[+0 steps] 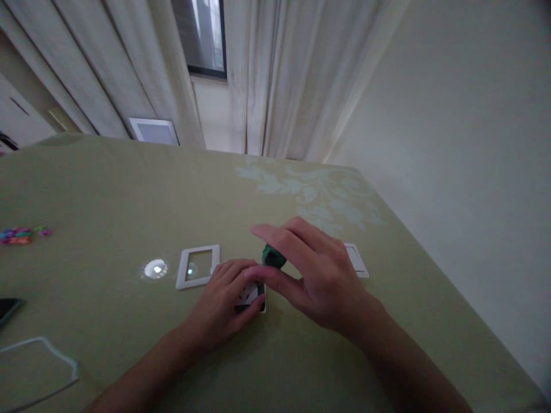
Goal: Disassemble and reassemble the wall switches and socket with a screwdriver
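Observation:
A white wall socket (246, 295) with dark slots and dark edge strips lies on the table under my left hand (224, 295). My left fingers and thumb close round its sides and cover much of it. Just above the socket, my right hand (316, 272) has its thumb and fingers round the green, ridged handle of a screwdriver (272, 257). The dark-centred handle end faces me, and the shaft is hidden. Left of the socket lies a white square frame (183, 269) with an open middle. A white cover plate (357, 261) is partly behind my right hand.
The greenish table (129, 195) meets a wall on the right and curtains at the back. At far left are a small colourful cluster (19, 235), a dark flat device (8, 310) and a white cable (55, 353). A bright light reflection shows on the tabletop.

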